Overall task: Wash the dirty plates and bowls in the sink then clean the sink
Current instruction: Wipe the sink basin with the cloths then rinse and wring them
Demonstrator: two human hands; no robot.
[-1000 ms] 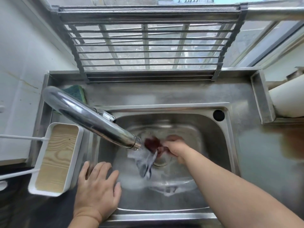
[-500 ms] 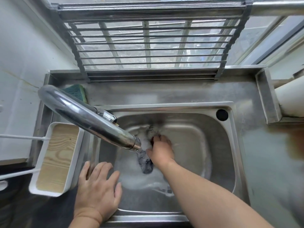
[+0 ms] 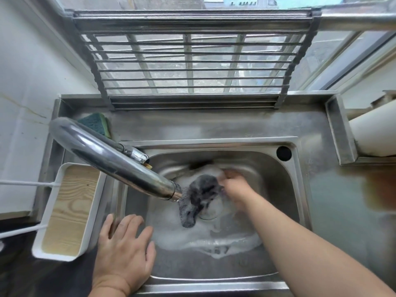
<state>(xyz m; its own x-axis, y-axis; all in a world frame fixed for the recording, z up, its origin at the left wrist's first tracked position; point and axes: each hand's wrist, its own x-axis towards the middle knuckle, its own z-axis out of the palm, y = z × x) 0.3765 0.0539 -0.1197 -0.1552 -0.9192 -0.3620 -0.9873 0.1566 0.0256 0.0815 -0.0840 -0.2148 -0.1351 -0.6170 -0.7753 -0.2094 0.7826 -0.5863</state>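
Grey cloth (image 3: 200, 197) and right hand (image 3: 236, 187) have swept right.

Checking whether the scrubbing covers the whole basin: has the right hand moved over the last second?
Yes. The right hand, gripping the grey cloth, went from the drain leftward, then back right.

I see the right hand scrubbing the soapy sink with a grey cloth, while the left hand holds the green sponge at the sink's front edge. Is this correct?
Not quite. In the head view the left hand holds nothing; it rests flat on the sink's front edge. The green sponge lies behind the faucet. The right hand does scrub with the grey cloth.
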